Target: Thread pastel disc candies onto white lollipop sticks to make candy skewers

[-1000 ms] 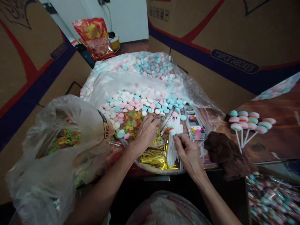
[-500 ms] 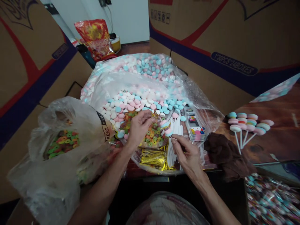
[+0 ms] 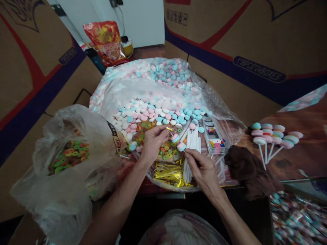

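Observation:
My right hand (image 3: 203, 168) pinches the lower end of a thin stick bearing a marshmallow lollipop (image 3: 181, 146) in pink, white and blue. More pink and blue pieces show just above it, close to my left fingertips. My left hand (image 3: 154, 143) is closed, with a short gold twist tie (image 3: 169, 129) at its thumb and forefinger. Under my hands lie colourful ring candies (image 3: 167, 152), a bundle of gold twist ties (image 3: 168, 173) and white sticks (image 3: 193, 141). Loose pink, white and blue marshmallows (image 3: 146, 112) spread out of a large clear bag (image 3: 153, 86) behind them.
A plastic bag (image 3: 61, 200) of ring candies stands at left. Finished lollipops (image 3: 277, 136) lie at right beside a brown cloth (image 3: 245, 163). A clear case (image 3: 214, 136) sits by the sticks. Large cardboard boxes (image 3: 245, 41) flank the table; wrapped candies (image 3: 298, 217) fill the lower right.
The gold twist tie now shows more clearly at my left fingertips. My right hand still holds the lollipop's stick, a little lower and turned slightly. The whole view has shifted a little.

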`<state>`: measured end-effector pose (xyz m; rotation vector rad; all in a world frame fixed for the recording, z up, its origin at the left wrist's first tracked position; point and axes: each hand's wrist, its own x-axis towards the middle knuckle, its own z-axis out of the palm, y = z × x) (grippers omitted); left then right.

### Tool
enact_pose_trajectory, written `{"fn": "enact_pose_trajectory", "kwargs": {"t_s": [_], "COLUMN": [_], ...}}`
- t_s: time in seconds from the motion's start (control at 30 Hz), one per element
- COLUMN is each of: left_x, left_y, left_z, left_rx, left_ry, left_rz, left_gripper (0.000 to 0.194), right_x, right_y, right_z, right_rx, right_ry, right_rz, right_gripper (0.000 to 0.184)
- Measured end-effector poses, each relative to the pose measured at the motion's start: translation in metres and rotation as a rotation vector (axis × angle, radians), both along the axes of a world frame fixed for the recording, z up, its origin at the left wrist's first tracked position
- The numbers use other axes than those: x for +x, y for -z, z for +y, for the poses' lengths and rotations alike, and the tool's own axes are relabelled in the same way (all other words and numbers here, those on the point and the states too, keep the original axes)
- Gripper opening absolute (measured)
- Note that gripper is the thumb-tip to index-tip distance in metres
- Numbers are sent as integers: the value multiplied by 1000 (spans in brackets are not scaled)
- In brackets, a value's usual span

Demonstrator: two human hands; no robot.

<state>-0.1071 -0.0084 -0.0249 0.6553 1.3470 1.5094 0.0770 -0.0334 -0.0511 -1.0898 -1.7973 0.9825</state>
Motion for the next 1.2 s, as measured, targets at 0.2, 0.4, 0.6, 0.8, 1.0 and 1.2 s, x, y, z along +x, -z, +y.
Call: {"fn": "enact_pose_trajectory", "kwargs": {"t_s": [0.2,0.4,0.6,0.8,1.0,1.2], "left_x": [7,11,7,10,8,3], "left_y": [15,17,-2,-5,-4,8], "left_z": [-1,-1,5,8,4,7], "left_rx": [105,131,45,68,66,117], "left_ry": [-42,-49,-76,75,216,211], "left_rz": [337,418,166,172,133,352], "left_gripper": [19,20,24,29,35,18], "right_x": [-3,-16,-12,-2,2,4], "right_y": [-3,-3,-1,2,0,-1], "right_z": [-2,-5,-6,-7,-7,-5], "right_rx": [-110,-129,-75,-36,-18,9], "right_ry": [39,49,54,58,88,85], "right_rz": [-54,-6,36,18,8,-96], "right_gripper": [24,25,22,21,20,21]}}
